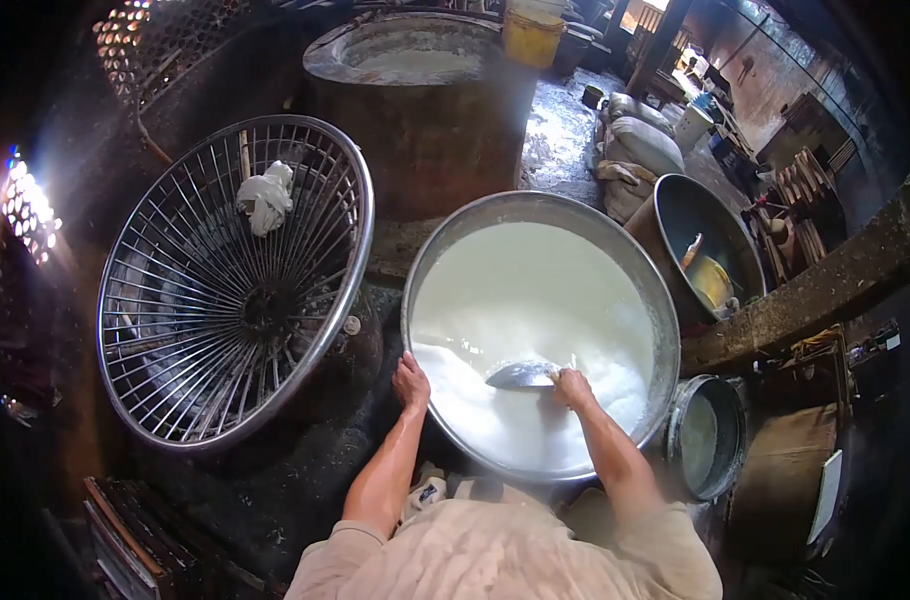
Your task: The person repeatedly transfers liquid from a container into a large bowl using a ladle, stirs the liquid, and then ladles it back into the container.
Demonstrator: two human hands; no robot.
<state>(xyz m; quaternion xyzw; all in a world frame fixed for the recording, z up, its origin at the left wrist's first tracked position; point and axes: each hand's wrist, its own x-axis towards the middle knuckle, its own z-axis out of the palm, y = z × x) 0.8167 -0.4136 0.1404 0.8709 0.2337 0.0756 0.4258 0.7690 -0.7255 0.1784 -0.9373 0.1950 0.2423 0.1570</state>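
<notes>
In front of me stands a large round metal vat (672, 330) filled with a milky white liquid (525, 275), with white foam (455, 385) along its near side. My left hand (410, 382) grips the vat's rim at the left, fingers curled over the edge. With my right hand (573, 388) I hold a shallow metal bowl (522, 375) by its right edge. The bowl is tilted and partly sunk in the foamy liquid, so its lower part is hidden.
At left a big slatted metal basket (360, 240) leans, a white cloth (266, 198) on its bars. Behind is a round stone-like tank (415, 130). To the right stand a metal pot (665, 215) holding a yellow container (712, 283), a smaller pot (740, 430) and stacked sacks (645, 145).
</notes>
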